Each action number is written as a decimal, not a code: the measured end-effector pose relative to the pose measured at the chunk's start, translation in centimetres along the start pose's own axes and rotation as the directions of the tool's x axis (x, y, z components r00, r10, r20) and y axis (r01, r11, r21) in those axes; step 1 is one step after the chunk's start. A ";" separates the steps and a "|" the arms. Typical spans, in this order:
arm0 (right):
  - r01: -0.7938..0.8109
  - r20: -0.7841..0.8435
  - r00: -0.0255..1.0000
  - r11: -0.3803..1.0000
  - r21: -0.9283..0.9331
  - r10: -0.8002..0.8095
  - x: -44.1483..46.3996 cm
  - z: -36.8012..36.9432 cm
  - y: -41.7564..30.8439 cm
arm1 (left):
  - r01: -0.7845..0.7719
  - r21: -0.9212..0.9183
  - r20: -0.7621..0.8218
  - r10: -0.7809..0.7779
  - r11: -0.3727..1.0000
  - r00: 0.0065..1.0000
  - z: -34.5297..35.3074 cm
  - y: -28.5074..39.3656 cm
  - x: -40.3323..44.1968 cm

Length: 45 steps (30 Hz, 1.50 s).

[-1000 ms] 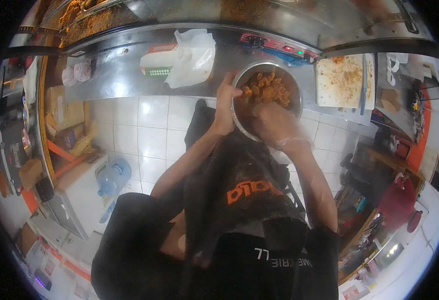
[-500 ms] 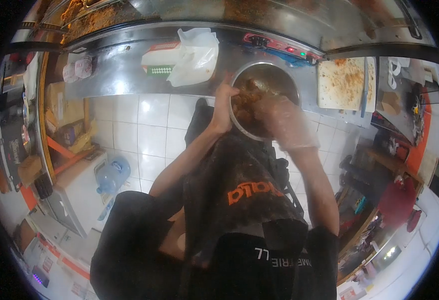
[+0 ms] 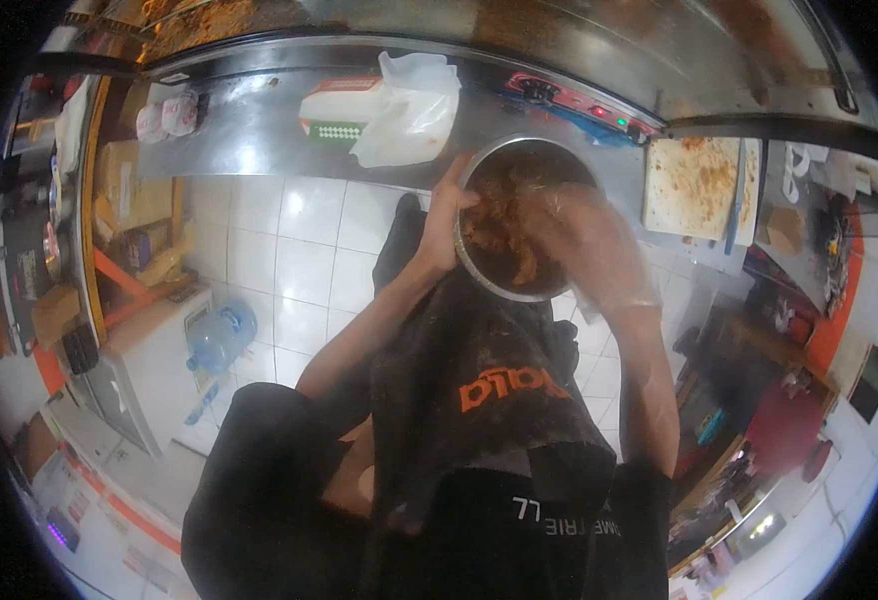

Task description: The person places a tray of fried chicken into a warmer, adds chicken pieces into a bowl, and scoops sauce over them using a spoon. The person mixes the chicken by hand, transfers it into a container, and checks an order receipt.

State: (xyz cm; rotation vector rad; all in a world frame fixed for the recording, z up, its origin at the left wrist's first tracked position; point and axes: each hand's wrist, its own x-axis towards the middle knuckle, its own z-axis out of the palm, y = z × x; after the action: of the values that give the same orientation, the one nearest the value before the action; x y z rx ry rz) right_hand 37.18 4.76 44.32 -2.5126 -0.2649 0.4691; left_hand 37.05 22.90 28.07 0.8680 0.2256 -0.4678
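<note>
Head view: at the front edge of the counter (image 3: 239, 145), our left hand (image 3: 443, 220) pinches the rim of the bowl (image 3: 559, 158), whose food (image 3: 527, 265) has slid nearer us, apparently mid-toss, while our blurred right hand's (image 3: 587, 235) grip we cannot tell.

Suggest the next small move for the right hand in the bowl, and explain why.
Probably, the right hand should sweep the brown food pieces toward the middle of the bowl: pieces show along the side nearer the left hand, which steadies the bowl, and the right hand is inside already.
</note>
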 end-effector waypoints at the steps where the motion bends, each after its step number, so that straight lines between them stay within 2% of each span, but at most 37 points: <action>1: 0.014 0.007 1.000 1.000 -0.001 -0.014 -0.1 0.3 -0.4 | 0.031 -0.182 -0.008 -0.033 0.983 0.999 0.7 1.3 -0.7; 3: 0.145 -0.020 0.989 0.984 -0.105 -0.148 -0.1 1.7 -1.3 | 0.004 -0.119 -0.020 -0.007 0.993 1.000 1.6 3.7 -2.1; 4: 0.094 0.037 0.995 0.983 -0.155 -0.089 -0.1 2.4 -2.0 | -0.009 -0.056 -0.022 0.007 0.998 1.000 1.9 4.9 -2.9; 5: 0.105 0.045 0.994 0.982 -0.156 -0.099 0.1 2.6 -2.5 | -0.016 -0.060 -0.032 0.014 0.998 0.999 2.3 5.9 -3.9; 7: 0.119 0.133 0.984 0.993 0.001 -0.118 0.7 2.6 -3.3 | -0.002 -0.036 -0.173 -0.004 0.999 0.985 2.6 7.6 -6.0; 8: 0.165 0.178 0.970 0.986 0.011 -0.164 1.2 2.6 -3.3 | -0.079 -0.021 -0.208 0.073 0.997 0.975 2.7 8.3 -6.9; 10: 0.189 0.204 0.961 0.982 0.022 -0.190 1.8 2.3 -4.7 | -0.228 0.024 -0.273 0.226 0.973 0.935 2.9 9.7 -8.7; 11: 0.209 0.224 0.951 0.977 0.035 -0.211 2.2 2.3 -5.8 | -0.257 0.013 -0.303 0.249 0.966 0.920 2.6 9.8 -9.0; 12: 0.283 0.157 0.948 0.959 -0.030 -0.276 2.4 2.7 -7.2 | -0.287 0.003 -0.332 0.272 0.958 0.903 2.2 9.9 -9.4; 15: 0.330 0.100 0.942 0.936 -0.124 -0.319 4.7 5.9 -9.2 | -0.268 -0.118 -0.484 0.180 0.956 0.856 0.0 10.4 -9.9; 17: 0.382 0.106 0.923 0.914 -0.137 -0.370 7.1 7.4 -9.7 | -0.333 -0.015 -0.602 0.257 0.943 0.756 -1.5 11.6 -9.2; 18: 0.398 0.155 0.912 0.909 -0.121 -0.379 8.6 7.9 -10.3 | -0.345 -0.018 -0.611 0.262 0.939 0.747 -3.3 11.8 -8.8; 19: 0.414 0.205 0.899 0.904 -0.104 -0.387 10.0 8.5 -10.8 | -0.410 0.019 -0.574 0.346 0.912 0.742 -5.7 11.6 -8.3; 20: 0.459 0.180 0.881 0.883 -0.099 -0.438 11.2 9.1 -11.1 | -0.474 0.053 -0.535 0.426 0.879 0.730 -7.2 11.7 -7.8; 23: 0.550 0.251 0.816 0.833 -0.056 -0.521 15.0 10.1 -11.5 | -0.438 0.149 -0.519 0.447 0.887 0.728 -7.4 14.6 -6.8; 24: 0.593 0.210 0.789 0.805 -0.011 -0.578 16.2 10.6 -11.4 | -0.458 0.199 -0.486 0.493 0.867 0.722 -7.9 14.9 -6.1; 27: 0.510 0.294 0.829 0.859 -0.049 -0.476 17.9 9.7 -11.5 | -0.463 0.352 -0.443 0.581 0.813 0.683 -7.7 15.4 -4.4; 28: 0.496 0.359 0.820 0.867 -0.054 -0.447 18.8 9.2 -11.5 | -0.507 0.322 -0.417 0.601 0.800 0.682 -7.2 15.5 -3.9; 29: 0.510 0.327 0.817 0.860 -0.027 -0.474 20.1 10.1 -10.1 | -0.549 0.290 -0.389 0.620 0.784 0.681 -6.9 15.5 -3.5; 31: 0.501 0.348 0.828 0.859 -0.104 -0.440 20.3 8.3 -11.2 | -0.537 0.607 -0.250 0.782 0.586 0.570 -8.3 14.3 -2.1; 32: 0.460 0.362 0.836 0.887 -0.050 -0.413 20.9 8.3 -10.7 | -0.518 0.718 -0.174 0.840 0.466 0.515 -8.4 14.3 -1.7; 33: 0.463 0.373 0.831 0.885 -0.050 -0.413 21.4 8.2 -10.2 | -0.514 0.717 -0.185 0.839 0.471 0.512 -8.3 14.1 -1.3; 35: 0.595 0.347 0.742 0.802 0.051 -0.573 22.6 7.9 -8.9 | -0.503 0.805 -0.119 0.917 0.314 0.382 -7.7 14.1 -0.4; 36: 0.620 0.334 0.741 0.785 -0.006 -0.583 23.2 8.0 -8.1 | -0.475 0.826 -0.127 0.922 0.303 0.367 -7.2 14.1 -0.1; 40: 0.640 0.329 0.718 0.767 0.032 -0.613 25.0 7.7 -5.7 | -0.424 0.860 -0.158 0.938 0.285 0.309 -5.1 13.9 0.5; 42: 0.536 0.323 0.776 0.836 0.117 -0.542 24.2 7.6 -5.5 | -0.341 0.892 -0.192 0.932 0.297 0.308 -4.5 13.1 0.5; 43: 0.541 0.331 0.769 0.832 0.121 -0.548 23.7 7.3 -5.2 | -0.333 0.894 -0.200 0.932 0.300 0.302 -4.2 12.5 0.6; 45: 0.702 0.380 0.684 0.703 -0.114 -0.622 22.4 6.0 -6.3 | -0.317 0.903 -0.210 0.942 0.289 0.261 -3.8 11.5 0.9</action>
State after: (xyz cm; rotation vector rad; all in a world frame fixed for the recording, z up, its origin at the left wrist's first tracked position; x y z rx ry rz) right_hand 54.93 19.29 37.04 -2.3224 -1.4039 0.5428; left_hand 43.34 31.91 33.14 1.8497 0.3699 0.8886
